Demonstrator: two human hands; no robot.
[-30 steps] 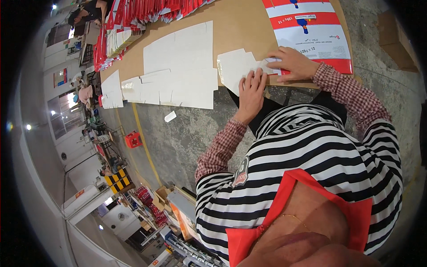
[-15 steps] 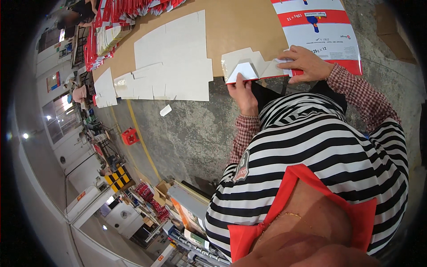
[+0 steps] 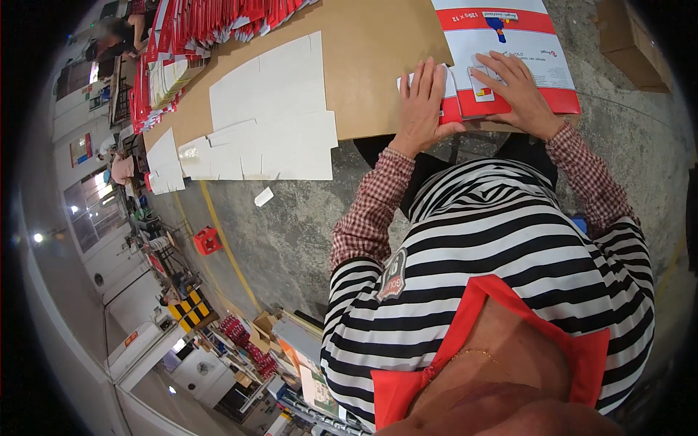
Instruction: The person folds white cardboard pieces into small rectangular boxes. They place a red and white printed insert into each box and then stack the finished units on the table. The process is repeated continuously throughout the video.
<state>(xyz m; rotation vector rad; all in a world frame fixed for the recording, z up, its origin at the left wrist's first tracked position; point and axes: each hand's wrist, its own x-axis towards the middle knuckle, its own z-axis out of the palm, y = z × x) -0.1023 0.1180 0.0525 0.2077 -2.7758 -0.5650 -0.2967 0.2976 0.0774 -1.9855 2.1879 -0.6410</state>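
As both hands are settling over the table (image 3: 382,65), the plain white flap that was showing beside the printed sheet half a second ago is now turning a red-and-white face upward. That change is suggesting the flap has been folded over, and the folding appears to be moving along.

The left hand (image 3: 419,109) is lying across the flap (image 3: 450,107), its fingers held straight and close together, no longer pinching the near edge. The right hand (image 3: 525,102) is spreading its fingers over the print, neither clenching nor visibly grasping; whether either thumb is gripping the edge, one cannot tell.

The printed sheet (image 3: 552,73) is resting at the table's near edge, between 1 and 2 o'clock, showing white panels, red bands and a small blue figure. Its far end is running out of view, and the hands are hiding part of the fold. White cardboard pieces (image 3: 276,87) are lying toward 11 o'clock, with a red-and-white stack (image 3: 218,25) standing beyond.
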